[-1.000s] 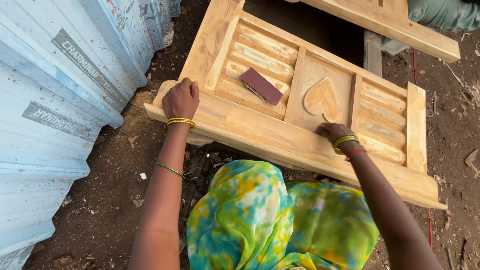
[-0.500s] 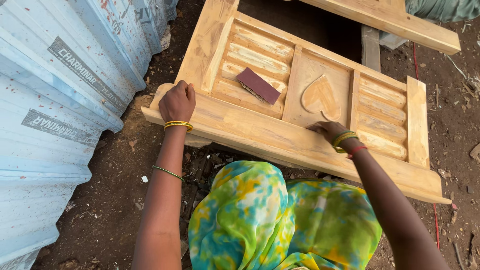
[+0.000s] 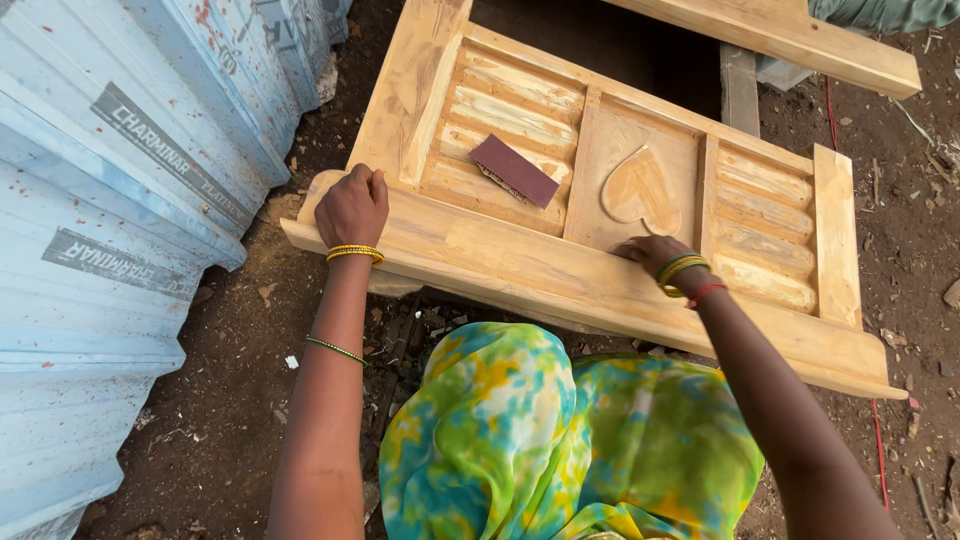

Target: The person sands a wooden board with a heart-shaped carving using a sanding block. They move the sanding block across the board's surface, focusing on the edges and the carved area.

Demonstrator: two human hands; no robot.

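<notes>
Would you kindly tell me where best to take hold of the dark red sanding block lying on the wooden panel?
Probably by the sanding block across its two long edges, coming straight down from above: it lies flat and free on the slatted wooden panel, with neither hand touching it.

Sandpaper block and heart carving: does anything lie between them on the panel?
Only an upright wooden divider separates the sandpaper block from the heart carving; head view.

Counts at the wooden panel

One carved wooden door panel (image 3: 600, 200) bearing one heart relief (image 3: 640, 190), one dark sanding block (image 3: 514, 171), two hands, left hand (image 3: 352, 208) and right hand (image 3: 652, 252), several corrugated sheets (image 3: 120, 200), and one red cord (image 3: 878, 440).
</notes>
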